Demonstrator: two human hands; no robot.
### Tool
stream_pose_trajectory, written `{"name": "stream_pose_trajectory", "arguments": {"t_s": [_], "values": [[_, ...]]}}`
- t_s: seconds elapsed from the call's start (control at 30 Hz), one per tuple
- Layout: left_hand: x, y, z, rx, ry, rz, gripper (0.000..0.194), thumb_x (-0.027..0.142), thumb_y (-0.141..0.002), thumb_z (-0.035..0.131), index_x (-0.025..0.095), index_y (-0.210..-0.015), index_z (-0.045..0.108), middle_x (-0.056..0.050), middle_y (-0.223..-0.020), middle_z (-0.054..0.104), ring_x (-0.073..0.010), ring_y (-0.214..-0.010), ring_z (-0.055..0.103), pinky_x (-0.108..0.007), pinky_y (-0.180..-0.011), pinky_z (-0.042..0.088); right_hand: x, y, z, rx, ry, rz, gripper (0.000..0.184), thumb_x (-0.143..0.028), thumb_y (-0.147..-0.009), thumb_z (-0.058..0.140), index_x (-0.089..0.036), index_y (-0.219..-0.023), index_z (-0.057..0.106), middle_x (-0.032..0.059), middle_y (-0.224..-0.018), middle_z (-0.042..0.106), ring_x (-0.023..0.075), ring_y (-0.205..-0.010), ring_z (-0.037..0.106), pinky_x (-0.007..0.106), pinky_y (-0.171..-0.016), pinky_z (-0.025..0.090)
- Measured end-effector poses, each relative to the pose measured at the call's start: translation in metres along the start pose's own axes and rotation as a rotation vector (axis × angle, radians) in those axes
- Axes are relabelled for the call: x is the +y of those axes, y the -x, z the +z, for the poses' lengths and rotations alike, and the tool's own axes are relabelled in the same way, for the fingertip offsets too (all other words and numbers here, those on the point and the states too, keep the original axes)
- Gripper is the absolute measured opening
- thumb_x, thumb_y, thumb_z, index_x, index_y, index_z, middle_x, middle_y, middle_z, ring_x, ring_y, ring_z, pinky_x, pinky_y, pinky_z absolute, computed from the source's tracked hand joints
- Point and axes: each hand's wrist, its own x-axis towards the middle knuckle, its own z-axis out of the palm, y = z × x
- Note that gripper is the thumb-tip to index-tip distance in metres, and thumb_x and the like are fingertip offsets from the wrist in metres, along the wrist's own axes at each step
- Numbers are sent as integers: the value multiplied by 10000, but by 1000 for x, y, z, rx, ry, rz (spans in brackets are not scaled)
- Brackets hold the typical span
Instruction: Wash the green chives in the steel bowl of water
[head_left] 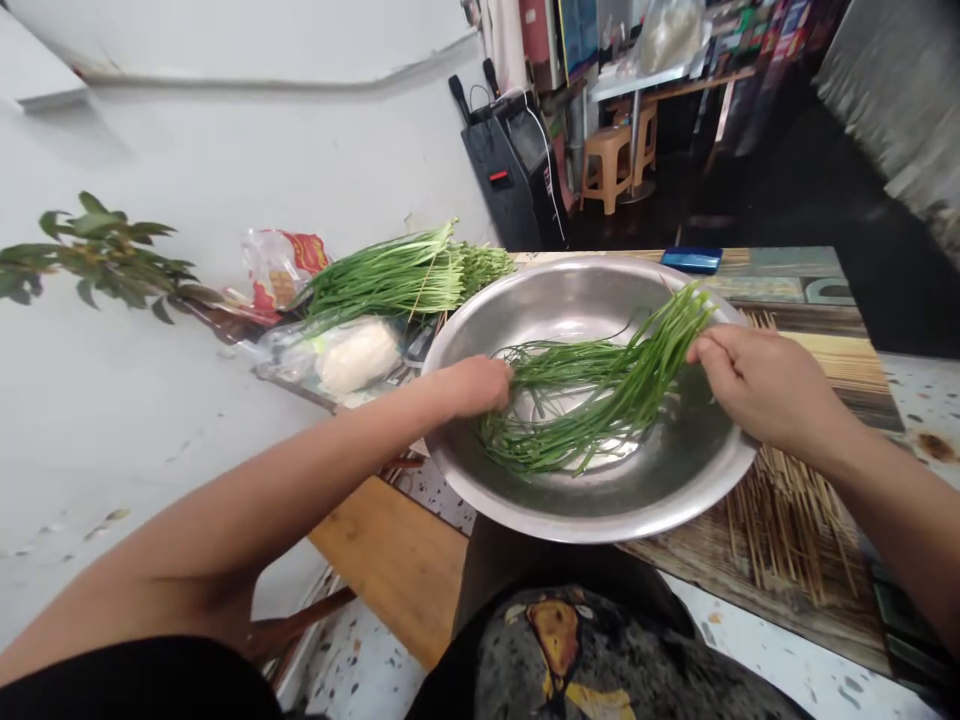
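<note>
The right hand (757,385) grips the chives (600,400) by their pale ends, likely keeping the stalks aligned over the bowl (600,526), set at the tabletop's (817,320) near edge, within reach. The left hand (480,385) closes around the leafy ends.

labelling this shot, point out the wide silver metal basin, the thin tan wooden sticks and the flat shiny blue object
Wide silver metal basin (585,531): head view, near rim
Thin tan wooden sticks (791,520): head view, middle of near pile
Flat shiny blue object (691,262): head view, its middle
</note>
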Motion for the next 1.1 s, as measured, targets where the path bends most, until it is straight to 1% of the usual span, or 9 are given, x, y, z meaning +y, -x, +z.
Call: {"name": "stream_pose_trajectory", "arguments": {"t_s": [0.1,0.2,0.3,0.4,0.6,0.73,0.9,1.03,1.1], "values": [[-1,2,0,-17,-91,86,181,113,-733,537,168,-644,685,-105,-968,651,-252,-1050,531,-317,-886,393,1,0,0,-3,-17,-2,262,-289,-817,330,-206,-736,565,67,-785,663,234,-766,583,309,-658,355],[-7,2,-9,78,9,133,132,158,-728,582,185,-737,711,-78,-1013,643,-226,-986,567,-298,-880,405,3,-1,-1,8,-49,-13,255,-272,-818,336,-207,-748,573,63,-774,665,214,-739,591,293,-648,360],[-12,2,-27,298,165,268,154,204,-747,593,201,-831,721,-50,-1052,636,-177,-949,582,-264,-891,405,2,0,-3,6,-103,-23,248,-270,-818,343,-205,-747,571,54,-706,647,195,-681,587,279,-619,365],[-10,2,-47,554,405,277,188,216,-781,553,178,-875,710,-41,-962,667,-144,-895,591,-262,-869,423,-1,2,-4,-2,-160,-1,240,-287,-824,344,-209,-739,555,26,-605,607,182,-604,566,272,-590,369],[-3,13,-78,657,920,195,169,261,-740,618,134,-825,689,-35,-785,690,-114,-708,598,-269,-724,476,-3,8,-2,39,-241,9,266,-324,-872,317,-215,-747,526,-29,-478,513,161,-504,514,268,-566,372],[-6,32,-101,809,947,213,161,278,-730,651,136,-799,678,-37,-788,689,-114,-722,607,-269,-709,481,-1,10,0,43,-264,0,270,-330,-881,320,-213,-754,528,-36,-468,501,156,-490,501,269,-566,377],[-8,50,-138,1118,1001,347,152,262,-784,636,118,-833,642,-14,-727,648,-76,-673,599,-201,-615,455,-3,12,-1,48,-270,18,272,-331,-886,327,-215,-754,535,-34,-475,503,153,-486,499,271,-559,373],[-3,32,-154,1364,1008,391,90,157,-741,676,83,-764,630,9,-627,600,-41,-560,549,-168,-549,422,-5,12,-2,50,-261,41,268,-325,-883,333,-213,-759,543,-27,-487,516,155,-508,510,267,-562,370],[7,12,-146,1328,1052,353,63,139,-758,647,77,-754,642,3,-607,596,-44,-529,532,-176,-534,428,-6,13,-2,51,-256,46,266,-322,-881,335,-213,-752,540,-23,-495,522,154,-515,511,265,-561,367]]}}
